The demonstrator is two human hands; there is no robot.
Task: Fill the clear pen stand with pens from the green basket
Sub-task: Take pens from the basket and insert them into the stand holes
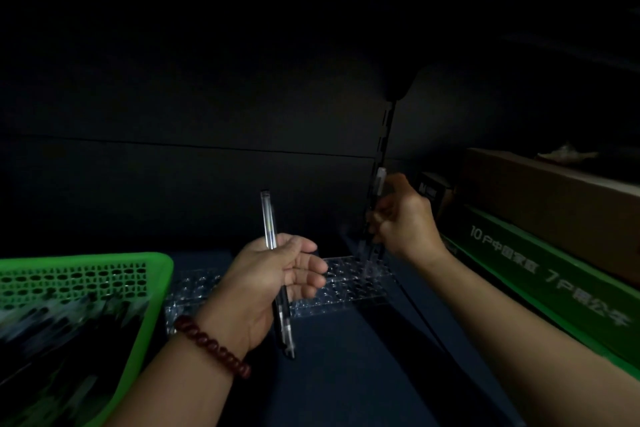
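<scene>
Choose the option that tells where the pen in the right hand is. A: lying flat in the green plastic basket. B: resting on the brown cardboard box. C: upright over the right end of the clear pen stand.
C: the right hand grips a clear plastic pen upright, its lower end at the right end of the clear perforated acrylic pen stand; the left hand holds a second clear pen.

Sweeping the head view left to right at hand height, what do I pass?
Green basket → left hand holding a pen → right hand holding a second pen → green box. The clear pen stand runs behind both hands, so it has no clear slot.
</scene>
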